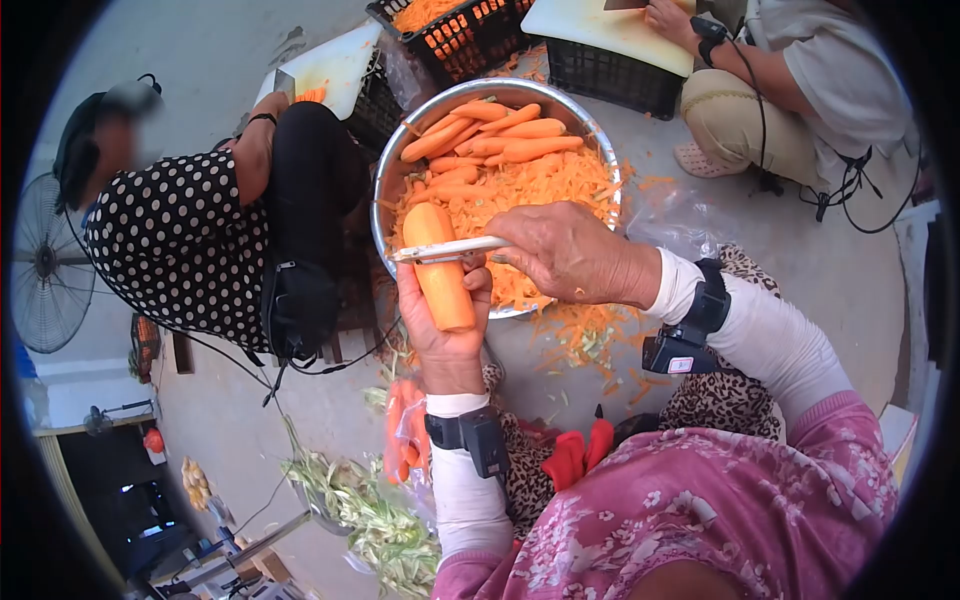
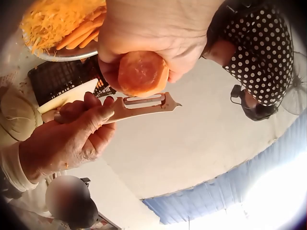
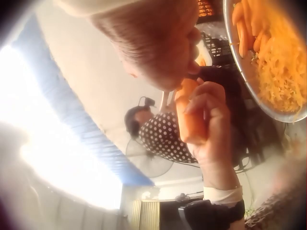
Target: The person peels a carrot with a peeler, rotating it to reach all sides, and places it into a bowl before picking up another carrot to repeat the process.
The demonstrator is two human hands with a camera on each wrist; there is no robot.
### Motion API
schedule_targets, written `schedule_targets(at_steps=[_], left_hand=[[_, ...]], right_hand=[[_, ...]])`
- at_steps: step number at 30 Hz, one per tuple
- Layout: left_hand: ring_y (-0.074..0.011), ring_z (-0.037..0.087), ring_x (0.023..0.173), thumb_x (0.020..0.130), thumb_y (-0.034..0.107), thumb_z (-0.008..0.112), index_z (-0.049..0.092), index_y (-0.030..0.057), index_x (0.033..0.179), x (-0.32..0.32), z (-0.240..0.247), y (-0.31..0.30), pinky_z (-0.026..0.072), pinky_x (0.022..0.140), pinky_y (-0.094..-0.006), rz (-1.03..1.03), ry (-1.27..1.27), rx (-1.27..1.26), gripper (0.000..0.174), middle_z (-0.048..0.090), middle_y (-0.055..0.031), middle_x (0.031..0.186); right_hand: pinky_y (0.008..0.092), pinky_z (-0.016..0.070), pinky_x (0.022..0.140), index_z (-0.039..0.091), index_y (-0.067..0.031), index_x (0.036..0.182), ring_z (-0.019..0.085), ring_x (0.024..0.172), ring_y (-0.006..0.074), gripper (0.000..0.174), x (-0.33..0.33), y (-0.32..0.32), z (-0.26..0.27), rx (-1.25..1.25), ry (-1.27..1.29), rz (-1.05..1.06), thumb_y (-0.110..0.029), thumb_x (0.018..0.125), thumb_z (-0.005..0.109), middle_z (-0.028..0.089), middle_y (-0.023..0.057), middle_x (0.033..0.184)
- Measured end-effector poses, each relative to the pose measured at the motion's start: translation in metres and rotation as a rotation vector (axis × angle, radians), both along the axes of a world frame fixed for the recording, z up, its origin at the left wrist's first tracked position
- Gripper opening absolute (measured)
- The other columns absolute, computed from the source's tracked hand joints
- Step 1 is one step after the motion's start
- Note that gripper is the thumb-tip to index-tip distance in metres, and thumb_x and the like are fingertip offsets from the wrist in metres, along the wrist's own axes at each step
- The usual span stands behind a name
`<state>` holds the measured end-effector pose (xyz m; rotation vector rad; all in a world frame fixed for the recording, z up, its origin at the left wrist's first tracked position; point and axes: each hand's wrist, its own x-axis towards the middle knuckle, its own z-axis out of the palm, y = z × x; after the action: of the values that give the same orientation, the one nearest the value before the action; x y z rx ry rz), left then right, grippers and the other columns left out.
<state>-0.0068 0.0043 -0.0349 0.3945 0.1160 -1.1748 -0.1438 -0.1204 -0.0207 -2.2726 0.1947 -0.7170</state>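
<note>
My left hand holds a thick, smooth orange carrot, fingers wrapped round its lower half, over the near edge of a metal basin. In my right hand is a pale-handled peeler, its blade lying across the carrot around mid-length. The left wrist view shows the carrot's flat, cut-looking end in front of the slotted peeler head. Orange peelings fill much of the basin, with several carrots piled at its far side.
Two other people sit nearby, one in a dotted top at left, one at upper right, each by a cutting board on a black crate. Peelings litter the floor. Bagged carrots and pale green husks lie below left.
</note>
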Motion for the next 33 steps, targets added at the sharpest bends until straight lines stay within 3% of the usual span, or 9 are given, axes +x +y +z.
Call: schedule_targets(at_steps=[5, 11, 15, 19, 21, 25, 27, 28, 33], left_hand=[[-0.0202, 0.042, 0.077, 0.092, 0.043, 0.051, 0.045, 0.0007, 0.119, 0.001, -0.004, 0.006, 0.0443, 0.057, -0.0244, -0.108, -0.004, -0.085, 0.050, 0.043, -0.0129, 0.094], [-0.0186, 0.041, 0.075, 0.093, 0.045, 0.048, 0.043, -0.0012, 0.124, -0.007, 0.005, 0.004, 0.0424, 0.057, -0.0262, -0.076, -0.058, 0.006, 0.055, 0.044, -0.0123, 0.093], [-0.0184, 0.041, 0.075, 0.094, 0.045, 0.047, 0.043, -0.0012, 0.123, -0.006, 0.004, 0.009, 0.0415, 0.058, -0.0267, -0.091, -0.114, -0.025, 0.055, 0.045, -0.0123, 0.093], [-0.0189, 0.041, 0.075, 0.094, 0.044, 0.046, 0.043, -0.0004, 0.123, -0.007, 0.009, 0.012, 0.0414, 0.059, -0.0265, -0.185, -0.158, -0.135, 0.053, 0.046, -0.0134, 0.095], [-0.0192, 0.042, 0.076, 0.095, 0.044, 0.045, 0.043, -0.0003, 0.122, -0.008, 0.009, 0.011, 0.0418, 0.060, -0.0269, -0.180, -0.135, -0.187, 0.052, 0.047, -0.0138, 0.096], [-0.0207, 0.044, 0.079, 0.096, 0.042, 0.042, 0.044, -0.0004, 0.119, -0.003, 0.003, 0.012, 0.0432, 0.063, -0.0285, -0.061, -0.164, -0.001, 0.049, 0.047, -0.0149, 0.098], [-0.0212, 0.045, 0.081, 0.097, 0.042, 0.041, 0.044, -0.0006, 0.118, 0.000, 0.001, 0.012, 0.0437, 0.064, -0.0289, -0.049, -0.172, 0.003, 0.048, 0.047, -0.0153, 0.099], [-0.0222, 0.047, 0.081, 0.097, 0.044, 0.039, 0.047, 0.0016, 0.117, 0.001, 0.000, 0.012, 0.0441, 0.063, -0.0301, -0.042, -0.124, 0.008, 0.048, 0.050, -0.0146, 0.098], [-0.0234, 0.050, 0.079, 0.096, 0.048, 0.038, 0.052, 0.0049, 0.113, -0.002, 0.006, 0.012, 0.0444, 0.062, -0.0306, 0.026, -0.076, 0.068, 0.048, 0.056, -0.0122, 0.092]], right_hand=[[0.0444, 0.0447, 0.062, 0.054, -0.0010, 0.096, 0.057, 0.073, 0.0383, 0.017, 0.014, -0.020, -0.001, -0.081, -0.008, -0.097, -0.013, 0.085, 0.057, 0.056, 0.0182, 0.079], [0.0447, 0.0414, 0.059, 0.053, 0.0016, 0.081, 0.054, 0.069, 0.0409, 0.013, 0.018, -0.015, 0.002, 0.051, 0.044, -0.246, -0.011, 0.084, 0.057, 0.053, 0.0204, 0.071], [0.0460, 0.0409, 0.060, 0.053, 0.0018, 0.080, 0.054, 0.069, 0.0420, 0.014, 0.016, -0.016, 0.000, 0.093, 0.055, -0.227, -0.011, 0.084, 0.057, 0.053, 0.0215, 0.070], [0.0458, 0.0441, 0.062, 0.057, 0.0013, 0.083, 0.057, 0.071, 0.0411, 0.014, 0.019, -0.037, -0.022, 0.022, 0.157, -0.351, -0.013, 0.085, 0.056, 0.058, 0.0214, 0.073], [0.0464, 0.0461, 0.064, 0.057, 0.0015, 0.083, 0.059, 0.073, 0.0410, 0.015, 0.019, -0.042, -0.017, 0.017, 0.178, -0.335, -0.013, 0.085, 0.056, 0.061, 0.0213, 0.076], [0.0451, 0.0453, 0.063, 0.057, 0.0007, 0.082, 0.058, 0.073, 0.0392, 0.015, 0.011, -0.024, 0.007, 0.118, 0.031, -0.295, -0.014, 0.086, 0.054, 0.060, 0.0203, 0.076], [0.0452, 0.0451, 0.063, 0.055, 0.0000, 0.081, 0.057, 0.073, 0.0391, 0.016, 0.008, -0.013, 0.007, 0.033, 0.033, -0.184, -0.015, 0.086, 0.055, 0.058, 0.0193, 0.074], [0.0421, 0.0441, 0.062, 0.054, -0.0017, 0.088, 0.057, 0.072, 0.0372, 0.014, 0.006, -0.005, 0.006, 0.011, 0.058, -0.134, -0.015, 0.084, 0.058, 0.055, 0.0172, 0.074], [0.0450, 0.0457, 0.064, 0.053, -0.0026, 0.092, 0.058, 0.077, 0.0371, 0.015, 0.002, 0.014, 0.002, -0.029, 0.059, -0.012, -0.015, 0.085, 0.057, 0.055, 0.0159, 0.080]])
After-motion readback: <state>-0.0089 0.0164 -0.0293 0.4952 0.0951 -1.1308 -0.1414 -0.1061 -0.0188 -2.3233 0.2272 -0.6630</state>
